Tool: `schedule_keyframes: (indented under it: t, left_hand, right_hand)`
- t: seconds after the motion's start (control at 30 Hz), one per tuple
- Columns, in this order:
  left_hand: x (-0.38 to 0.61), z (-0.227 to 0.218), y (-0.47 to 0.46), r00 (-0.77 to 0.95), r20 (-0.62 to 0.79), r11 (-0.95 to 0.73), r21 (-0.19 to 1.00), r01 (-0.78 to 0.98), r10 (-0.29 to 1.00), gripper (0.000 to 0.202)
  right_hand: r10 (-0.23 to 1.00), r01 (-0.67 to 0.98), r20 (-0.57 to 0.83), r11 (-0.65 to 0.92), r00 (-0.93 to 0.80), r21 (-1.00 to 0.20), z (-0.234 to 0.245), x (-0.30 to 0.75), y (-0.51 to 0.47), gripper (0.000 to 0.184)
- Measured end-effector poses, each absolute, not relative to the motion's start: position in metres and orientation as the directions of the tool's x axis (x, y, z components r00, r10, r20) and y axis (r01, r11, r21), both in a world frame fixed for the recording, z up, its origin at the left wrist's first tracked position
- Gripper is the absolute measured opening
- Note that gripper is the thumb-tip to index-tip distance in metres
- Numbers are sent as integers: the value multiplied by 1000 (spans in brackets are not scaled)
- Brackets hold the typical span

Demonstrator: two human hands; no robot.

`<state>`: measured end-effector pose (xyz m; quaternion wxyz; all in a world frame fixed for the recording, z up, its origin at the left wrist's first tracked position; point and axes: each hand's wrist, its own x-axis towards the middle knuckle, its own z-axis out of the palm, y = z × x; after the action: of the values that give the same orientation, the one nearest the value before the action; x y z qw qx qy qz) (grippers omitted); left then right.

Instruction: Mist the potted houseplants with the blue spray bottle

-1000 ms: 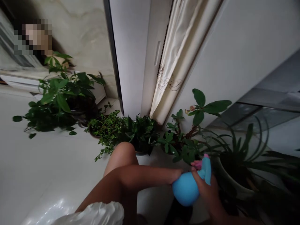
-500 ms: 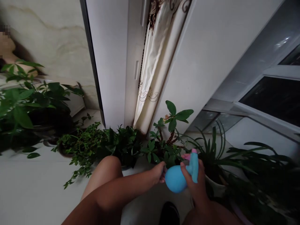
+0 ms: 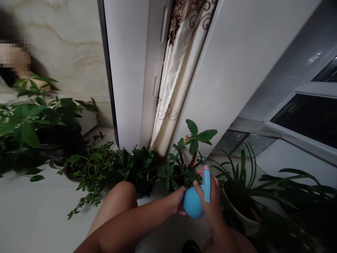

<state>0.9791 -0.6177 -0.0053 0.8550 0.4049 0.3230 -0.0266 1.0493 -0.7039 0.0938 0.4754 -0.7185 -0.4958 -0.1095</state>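
A round blue spray bottle [image 3: 192, 205] with a blue and pink spray head [image 3: 206, 177] is held between both hands. My right hand [image 3: 210, 202] is wrapped round its neck and trigger. My left hand [image 3: 177, 201] cups the left side of the blue body, its fingers curled against it. The nozzle points at a small plant with broad green leaves and thorny stems [image 3: 193, 147] right behind the bottle. My bare knee [image 3: 121, 196] is bent just left of my left forearm.
Several potted plants line the white floor: a trailing small-leaved plant [image 3: 89, 168], a dark leafy one [image 3: 137, 165], a large-leaved plant [image 3: 31, 119] at left, a long-bladed plant in a white pot [image 3: 237, 211] at right. A cream curtain [image 3: 171, 88] and sliding door frame stand behind. A person sits far left.
The bottle and both hands have shifted a little left and closer to the thorny plant. The view has tilted slightly downward and right.
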Motion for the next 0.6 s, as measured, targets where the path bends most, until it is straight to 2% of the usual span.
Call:
schedule_keyframes:
  t: [0.1, 0.2, 0.27, 0.33, 0.47, 0.53, 0.6]
  left_hand:
    - [976, 12, -617, 767, -609, 701, 638, 320, 204, 46]
    - [974, 26, -617, 741, -601, 699, 667, 258, 299, 45]
    - [972, 30, -616, 708, -613, 696, 677, 241, 351, 44]
    - [971, 30, -616, 712, -589, 682, 700, 213, 382, 44]
    - [969, 28, -614, 768, -467, 639, 763, 100, 438, 48]
    - [968, 28, -613, 780, -426, 614, 787, 68, 459, 52]
    - [966, 30, -612, 785, -382, 565, 823, 50, 488, 53]
  right_hand:
    - [560, 801, 639, -78, 528, -594, 95, 1052, -698, 30]
    - [489, 741, 623, -77, 611, -667, 93, 1056, -693, 28]
    - [472, 680, 579, -60, 664, -731, 92, 1059, -691, 33]
    - [502, 625, 528, -30, 684, -780, 91, 1062, -690, 47]
    - [666, 538, 439, 67, 603, -840, 93, 1070, -686, 66]
    - [708, 466, 356, 42, 610, -884, 92, 1076, -685, 69]
    - [690, 359, 233, -42, 686, -933, 90, 1083, -685, 67]
